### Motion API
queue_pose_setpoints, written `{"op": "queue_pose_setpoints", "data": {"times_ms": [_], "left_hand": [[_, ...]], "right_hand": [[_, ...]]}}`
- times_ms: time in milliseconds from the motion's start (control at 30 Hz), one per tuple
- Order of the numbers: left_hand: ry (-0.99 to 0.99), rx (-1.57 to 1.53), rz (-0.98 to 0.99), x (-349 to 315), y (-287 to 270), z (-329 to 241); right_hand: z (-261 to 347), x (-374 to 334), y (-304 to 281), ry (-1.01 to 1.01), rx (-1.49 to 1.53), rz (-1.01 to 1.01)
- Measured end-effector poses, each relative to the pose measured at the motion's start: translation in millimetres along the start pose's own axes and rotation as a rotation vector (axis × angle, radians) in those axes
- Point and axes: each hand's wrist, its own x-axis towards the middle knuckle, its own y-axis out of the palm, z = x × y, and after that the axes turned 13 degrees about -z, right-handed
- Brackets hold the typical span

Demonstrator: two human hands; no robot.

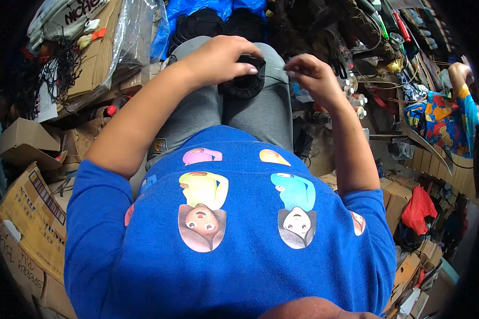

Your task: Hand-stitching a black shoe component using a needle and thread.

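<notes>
- Left hand (226,57): thumb and fingers clamp the black cloth piece (244,91), mostly at its five o'clock, above the grey trousers (274,109).
- Right hand (315,77): fingertips pinch a needle (279,69) jutting toward nine o'clock.
- Black thread (275,78) runs from the cloth toward three o'clock.

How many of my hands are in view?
2: the left hand holding the black ring-shaped piece, and the right hand to its right, pinching a needle-like object.
</notes>
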Motion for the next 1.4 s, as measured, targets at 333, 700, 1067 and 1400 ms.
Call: {"op": "queue_pose_setpoints", "data": {"times_ms": [333, 700, 1067, 1400], "left_hand": [[-0.184, -0.209, 0.251, 19.6, 13.6, 16.1], [-0.391, -0.635, 0.309, 11.7, 22.5, 28.0], [-0.355, -0.630, 0.382, 8.8, 18.1, 28.5], [-0.238, -0.408, 0.554, 19.0, 12.8, 23.4]], "right_hand": [[-1.2, 15.9, 13.6, -0.187, -0.215, 0.152], [-14.5, -0.9, 23.7, -0.147, -0.062, 0.058], [-9.8, -16.4, 30.1, -0.197, -0.112, -0.020], [35.8, -8.9, 26.0, -0.565, -0.671, 0.116]]}}
